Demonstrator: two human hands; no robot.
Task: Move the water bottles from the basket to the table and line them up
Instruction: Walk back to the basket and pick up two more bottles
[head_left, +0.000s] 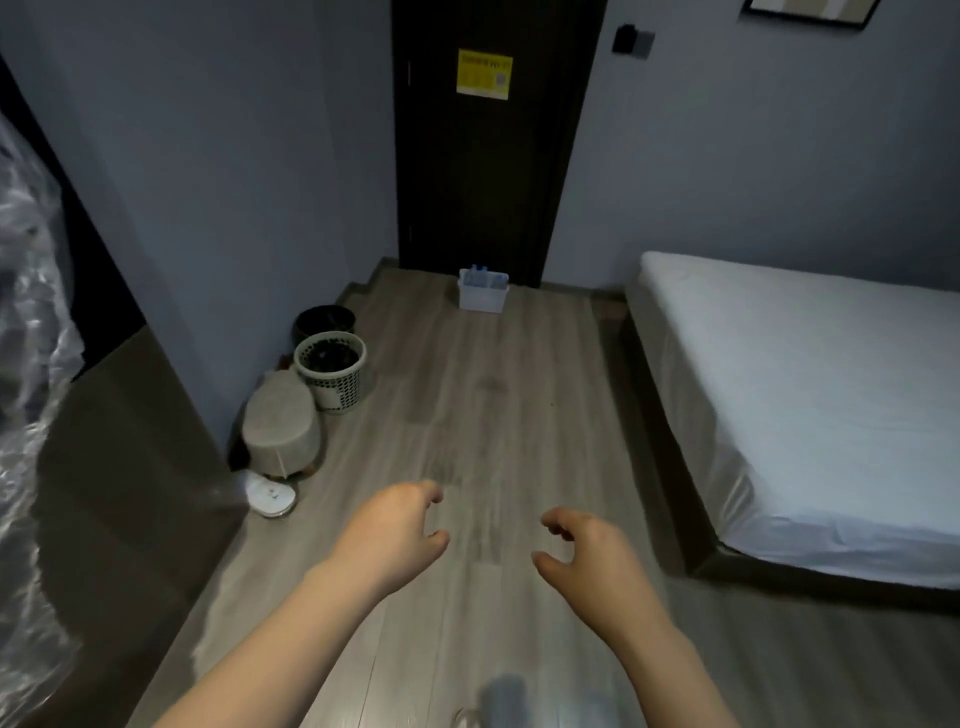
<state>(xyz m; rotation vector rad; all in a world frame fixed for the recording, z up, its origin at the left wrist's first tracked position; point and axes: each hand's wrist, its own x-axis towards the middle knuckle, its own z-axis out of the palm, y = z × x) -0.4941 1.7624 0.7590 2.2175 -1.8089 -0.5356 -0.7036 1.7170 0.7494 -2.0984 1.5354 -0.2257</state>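
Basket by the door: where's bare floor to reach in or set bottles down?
Bare floor runs up the middle to the basket, bed on the right; basket's front and both sides are free. Crowded along the left wall: black bin, mesh bin, grey stool, white object.

Grey-brown wood-grain plank floor (493, 405); flat grey-blue painted walls (234, 156); v. dark brown tall door (483, 182) w/ yellow rectangular paper notice (484, 74), faint darker print. White semi-translucent rectangular plastic basket (483, 301); clear plastic water bottles (479, 275) in it, blue caps. Cream round plastic bin (332, 384): hole-grid pattern, black liner. Black round bin (324, 319) behind. Beige domed fabric stool (283, 421). Plain white bed sheet (805, 389), dark brown bed base (649, 405).
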